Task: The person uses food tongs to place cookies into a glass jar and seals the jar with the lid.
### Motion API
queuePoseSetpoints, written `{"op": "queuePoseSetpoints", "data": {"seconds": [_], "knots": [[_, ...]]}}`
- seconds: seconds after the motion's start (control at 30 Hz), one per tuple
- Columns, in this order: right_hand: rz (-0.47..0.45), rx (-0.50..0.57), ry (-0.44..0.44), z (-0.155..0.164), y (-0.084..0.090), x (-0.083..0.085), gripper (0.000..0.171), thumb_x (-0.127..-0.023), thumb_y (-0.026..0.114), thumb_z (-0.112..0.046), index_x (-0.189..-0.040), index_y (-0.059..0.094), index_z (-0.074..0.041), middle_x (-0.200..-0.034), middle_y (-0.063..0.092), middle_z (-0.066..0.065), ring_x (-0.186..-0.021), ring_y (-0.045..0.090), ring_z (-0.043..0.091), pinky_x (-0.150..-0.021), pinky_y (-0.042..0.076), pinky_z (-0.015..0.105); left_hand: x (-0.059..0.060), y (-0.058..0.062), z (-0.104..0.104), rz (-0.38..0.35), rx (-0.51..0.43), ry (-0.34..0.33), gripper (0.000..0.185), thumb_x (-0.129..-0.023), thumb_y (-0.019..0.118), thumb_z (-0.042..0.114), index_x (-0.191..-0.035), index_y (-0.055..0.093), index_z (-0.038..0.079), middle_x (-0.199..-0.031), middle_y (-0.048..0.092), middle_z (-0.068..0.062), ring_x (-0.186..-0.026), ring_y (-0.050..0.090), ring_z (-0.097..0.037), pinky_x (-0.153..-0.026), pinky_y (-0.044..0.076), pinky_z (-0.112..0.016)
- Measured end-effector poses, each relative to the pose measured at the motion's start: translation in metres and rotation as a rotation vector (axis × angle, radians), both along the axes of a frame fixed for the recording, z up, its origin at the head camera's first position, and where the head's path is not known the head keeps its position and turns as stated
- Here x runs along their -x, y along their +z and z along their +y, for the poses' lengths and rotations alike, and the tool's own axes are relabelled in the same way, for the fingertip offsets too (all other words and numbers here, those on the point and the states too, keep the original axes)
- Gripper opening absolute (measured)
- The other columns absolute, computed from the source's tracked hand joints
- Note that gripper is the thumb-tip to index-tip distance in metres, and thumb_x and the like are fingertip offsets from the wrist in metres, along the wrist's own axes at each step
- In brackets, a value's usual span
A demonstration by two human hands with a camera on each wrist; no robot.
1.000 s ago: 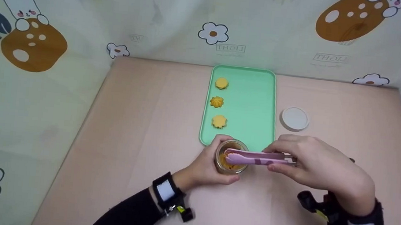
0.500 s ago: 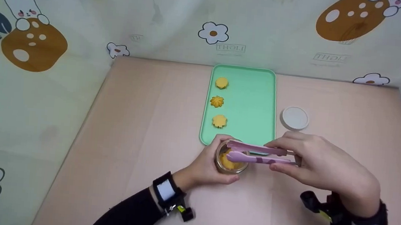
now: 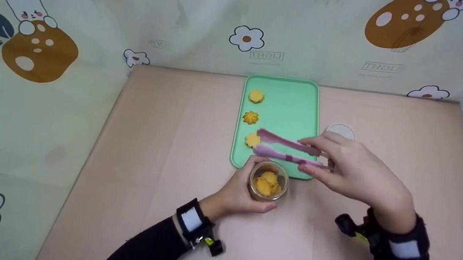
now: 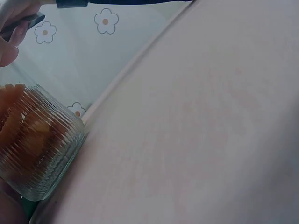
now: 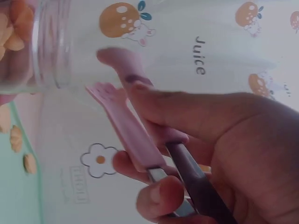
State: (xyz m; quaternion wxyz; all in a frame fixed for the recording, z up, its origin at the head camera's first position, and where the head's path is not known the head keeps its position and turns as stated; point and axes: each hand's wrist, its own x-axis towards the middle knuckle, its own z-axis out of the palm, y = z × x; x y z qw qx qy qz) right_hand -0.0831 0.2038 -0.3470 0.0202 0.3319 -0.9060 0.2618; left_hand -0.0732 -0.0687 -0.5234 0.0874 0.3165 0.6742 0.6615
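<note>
Your left hand (image 3: 239, 192) curls around the ribbed glass jar (image 3: 267, 186), steadying it upright on the pink tabletop (image 3: 162, 140) just in front of the near edge of the green tray (image 3: 297, 111). Your right hand (image 3: 351, 169) pinches the pink tongs (image 3: 285, 148) between thumb and fingers, with their tips over the tray's near end beside the closest cookie (image 3: 252, 140). The tips stand apart and, as far as the head view shows, nothing sits between them.

By my reading, you are early to midway: three cookies lie in a column down the tray's left side — one far (image 3: 255, 96), one in the middle (image 3: 250, 117), one near — while several more are heaped in the jar, and the tray's right half is bare.

The jar is clear glass with fine vertical ribbing (image 4: 42, 154), and the orange pieces show through its wall. The cookies are small, yellow-orange and flower-shaped with scalloped edges. The tongs have soft-looking pink tips with a toothed end (image 5: 100, 88) on slim metal arms. The tray is a smooth rounded rectangle with a low rim. A round white lid (image 3: 344, 131) lies flat on the table right of the tray, partly hidden behind your right hand.
</note>
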Motion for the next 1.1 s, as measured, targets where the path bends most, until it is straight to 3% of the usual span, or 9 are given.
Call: {"op": "queuePoseSetpoints", "data": {"seconds": [0.23,0.47,0.8,0.93,1.1], "knots": [[-0.024,0.043,-0.169,-0.017,-0.006,0.045,0.042,-0.100,0.083,-0.029,-0.133,0.073,-0.004,-0.108,0.073,0.011,-0.085,0.065,0.024,-0.071,0.056,0.041,0.000,0.001,0.001,-0.008,0.001,0.007,0.086,-0.077,0.096,0.017,-0.145,0.044,0.012,-0.141,0.067,-0.002,-0.134,0.062,-0.025,-0.120,0.047,-0.044],[-0.181,-0.029,-0.324,-0.030,-0.022,0.095,0.052,-0.102,0.080,-0.034,-0.140,0.068,-0.001,-0.118,0.071,0.018,-0.098,0.061,0.033,-0.079,0.054,0.048,-0.001,0.002,0.002,-0.005,0.006,0.004,0.085,-0.078,0.096,0.017,-0.144,0.044,0.011,-0.141,0.066,-0.002,-0.134,0.061,-0.024,-0.120,0.047,-0.044],[-0.236,-0.075,-0.360,-0.048,-0.058,0.155,0.047,-0.102,0.077,-0.034,-0.133,0.070,0.001,-0.106,0.070,0.018,-0.088,0.060,0.032,-0.071,0.048,0.043,-0.002,0.002,0.001,-0.012,0.008,0.002,0.085,-0.078,0.096,0.019,-0.145,0.044,0.012,-0.141,0.066,-0.008,-0.135,0.061,-0.025,-0.120,0.047,-0.045],[-0.252,-0.067,-0.353,-0.051,-0.071,0.168,0.047,-0.102,0.077,-0.034,-0.133,0.071,0.001,-0.110,0.072,0.020,-0.091,0.061,0.032,-0.076,0.051,0.046,-0.001,0.003,0.001,-0.010,0.002,0.005,0.084,-0.078,0.096,0.017,-0.144,0.044,0.010,-0.141,0.066,-0.009,-0.135,0.061,-0.026,-0.121,0.047,-0.045],[-0.284,-0.071,-0.341,-0.052,-0.082,0.172,0.048,-0.102,0.075,-0.033,-0.135,0.070,0.002,-0.114,0.072,0.021,-0.094,0.062,0.033,-0.080,0.053,0.048,-0.002,0.002,0.001,-0.018,0.005,0.005,0.085,-0.077,0.096,0.017,-0.144,0.044,0.011,-0.141,0.066,-0.007,-0.136,0.061,-0.024,-0.121,0.047,-0.045]]}}
